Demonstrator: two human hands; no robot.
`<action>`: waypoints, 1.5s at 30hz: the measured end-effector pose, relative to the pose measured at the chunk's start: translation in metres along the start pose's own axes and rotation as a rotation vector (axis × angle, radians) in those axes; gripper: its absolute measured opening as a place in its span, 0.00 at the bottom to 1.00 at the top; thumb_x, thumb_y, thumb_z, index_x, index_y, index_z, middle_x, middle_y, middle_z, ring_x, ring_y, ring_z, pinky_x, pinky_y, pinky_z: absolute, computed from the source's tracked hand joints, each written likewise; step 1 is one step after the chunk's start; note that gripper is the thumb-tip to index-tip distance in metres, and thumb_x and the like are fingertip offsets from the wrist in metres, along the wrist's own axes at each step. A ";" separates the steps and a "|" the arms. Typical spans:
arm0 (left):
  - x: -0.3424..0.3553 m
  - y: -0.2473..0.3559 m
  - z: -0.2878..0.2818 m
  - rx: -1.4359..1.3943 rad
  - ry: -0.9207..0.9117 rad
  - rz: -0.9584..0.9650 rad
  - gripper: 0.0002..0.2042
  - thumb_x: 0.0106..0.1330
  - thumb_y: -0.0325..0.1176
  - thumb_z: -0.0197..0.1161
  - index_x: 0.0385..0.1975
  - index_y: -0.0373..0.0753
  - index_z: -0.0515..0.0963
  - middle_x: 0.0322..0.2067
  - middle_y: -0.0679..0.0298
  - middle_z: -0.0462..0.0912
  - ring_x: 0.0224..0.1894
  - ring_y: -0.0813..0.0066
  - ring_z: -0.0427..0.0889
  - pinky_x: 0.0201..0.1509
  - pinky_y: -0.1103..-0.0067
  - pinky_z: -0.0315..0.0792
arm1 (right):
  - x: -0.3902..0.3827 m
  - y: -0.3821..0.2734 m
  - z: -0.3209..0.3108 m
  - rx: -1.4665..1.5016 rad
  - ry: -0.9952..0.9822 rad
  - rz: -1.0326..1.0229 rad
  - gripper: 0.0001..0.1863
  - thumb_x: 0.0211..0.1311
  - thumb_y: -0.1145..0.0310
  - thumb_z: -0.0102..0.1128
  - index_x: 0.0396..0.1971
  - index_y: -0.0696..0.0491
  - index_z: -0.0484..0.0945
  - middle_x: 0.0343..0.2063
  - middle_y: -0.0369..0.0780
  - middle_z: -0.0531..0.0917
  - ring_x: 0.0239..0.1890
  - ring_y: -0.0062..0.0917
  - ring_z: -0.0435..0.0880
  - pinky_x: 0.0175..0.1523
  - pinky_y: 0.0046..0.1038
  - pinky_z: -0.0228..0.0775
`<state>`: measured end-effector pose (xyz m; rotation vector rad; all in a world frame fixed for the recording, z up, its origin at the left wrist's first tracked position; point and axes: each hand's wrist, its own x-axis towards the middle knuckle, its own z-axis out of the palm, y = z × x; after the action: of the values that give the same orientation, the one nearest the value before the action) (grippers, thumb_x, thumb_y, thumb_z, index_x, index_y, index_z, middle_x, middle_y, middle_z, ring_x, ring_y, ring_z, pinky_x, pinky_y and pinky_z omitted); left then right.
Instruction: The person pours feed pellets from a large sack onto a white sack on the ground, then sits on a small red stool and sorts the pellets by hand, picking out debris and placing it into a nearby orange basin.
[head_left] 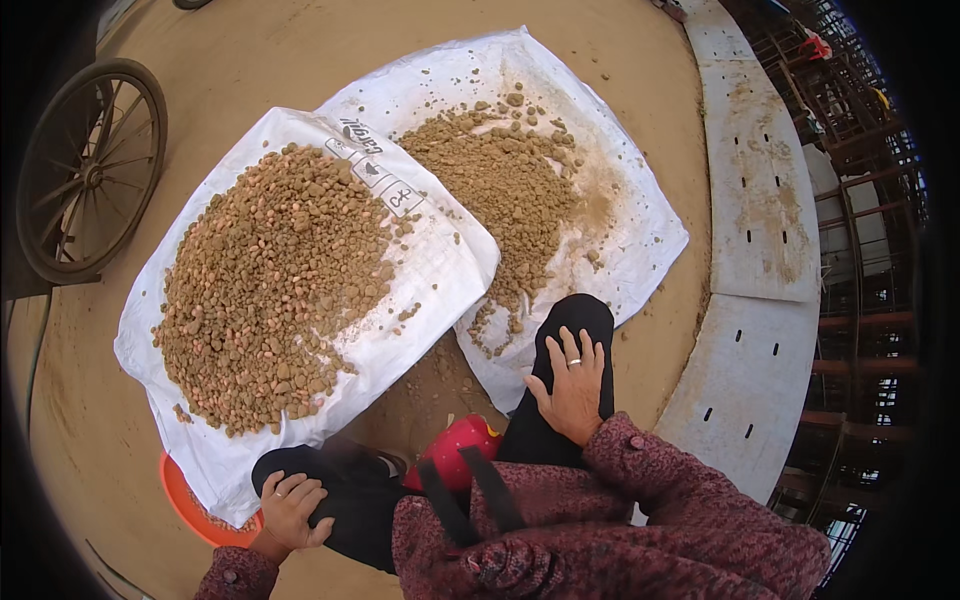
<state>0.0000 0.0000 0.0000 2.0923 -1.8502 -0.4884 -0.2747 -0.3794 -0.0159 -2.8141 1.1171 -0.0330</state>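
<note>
My left hand (292, 510) lies on my left knee, its fingers loosely bent over the dark trouser cloth and nothing in them. On my right knee rests my right hand (574, 385), flat with fingers spread, a ring on one finger. In front on the left, a white woven sack (440, 300) carries a heap of brown clods mixed with pinkish kernels (270, 290). Partly under it, a second white sack (640, 230) bears a heap of brown soil clods and finer crumbs (500, 190). Neither hand touches the heaps.
An orange basin (185, 510) with pinkish bits stands beside my left hand, partly covered by the sack. A spoked wheel (92, 175) is at far left. Perforated grey panels (755, 180) line the right, before a metal framework (870, 320). A red dotted item (455, 445) lies between my legs.
</note>
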 end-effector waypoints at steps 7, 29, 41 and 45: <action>0.006 0.007 -0.017 -0.125 -0.135 -0.017 0.19 0.50 0.48 0.59 0.35 0.41 0.77 0.42 0.62 0.79 0.50 0.61 0.74 0.60 0.61 0.59 | -0.028 0.010 -0.047 0.099 0.031 0.139 0.26 0.53 0.56 0.65 0.47 0.59 0.75 0.54 0.49 0.74 0.60 0.48 0.67 0.65 0.56 0.48; 0.137 0.129 0.041 -0.397 -0.548 -0.518 0.43 0.41 0.54 0.74 0.56 0.36 0.68 0.56 0.52 0.69 0.60 0.49 0.67 0.61 0.61 0.67 | -0.193 0.008 -0.186 0.657 -0.102 0.704 0.09 0.66 0.74 0.52 0.40 0.62 0.77 0.45 0.51 0.80 0.51 0.40 0.78 0.58 0.33 0.67; 0.205 0.090 0.217 -0.965 -1.065 -0.646 0.32 0.38 0.33 0.77 0.49 0.35 0.75 0.40 0.59 0.83 0.44 0.66 0.80 0.53 0.74 0.70 | -0.250 0.072 -0.096 0.770 -0.374 0.756 0.09 0.59 0.80 0.55 0.39 0.59 0.77 0.47 0.52 0.79 0.47 0.43 0.80 0.49 0.32 0.73; 0.181 0.134 0.231 -1.019 -1.052 -0.604 0.26 0.39 0.33 0.77 0.43 0.35 0.79 0.32 0.60 0.85 0.35 0.67 0.82 0.47 0.75 0.73 | -0.258 0.076 -0.091 0.818 -0.471 0.824 0.10 0.55 0.80 0.57 0.38 0.58 0.78 0.45 0.52 0.79 0.46 0.45 0.79 0.51 0.34 0.73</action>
<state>-0.2021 -0.1970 -0.1564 1.5963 -0.7406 -2.3817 -0.5196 -0.2667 0.0717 -1.4358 1.5557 0.1868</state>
